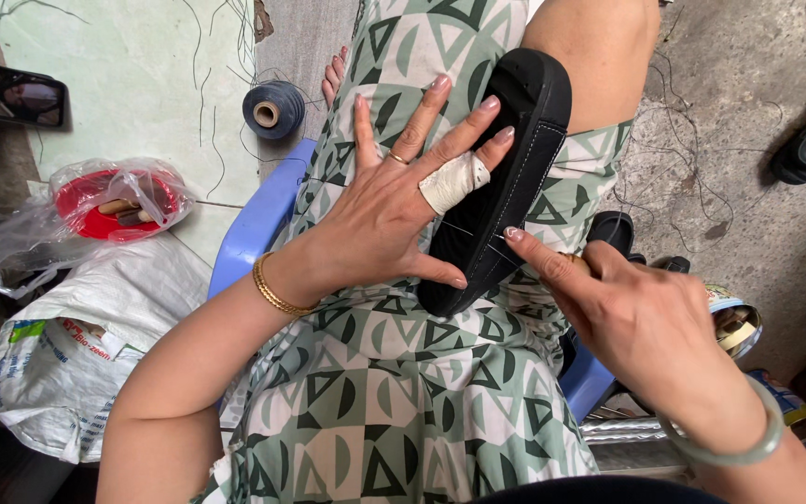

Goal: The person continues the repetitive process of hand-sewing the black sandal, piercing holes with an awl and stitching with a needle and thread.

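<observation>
A black shoe [515,177] lies across the lap, pinned under the spread, flat left hand [398,205] (one finger bandaged). The right hand [627,313] is clenched on a tool at its edge. Nearby: thread spool [273,109], red bowl in plastic [109,201], white sack [67,350], tins [734,322].

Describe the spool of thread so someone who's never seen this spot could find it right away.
Start at the blue plastic stool the person sits on, then look just past its far edge on the pale green floor. The spool of thread lies there on its side, dark blue-grey with a tan core, the only round reel around.
</observation>
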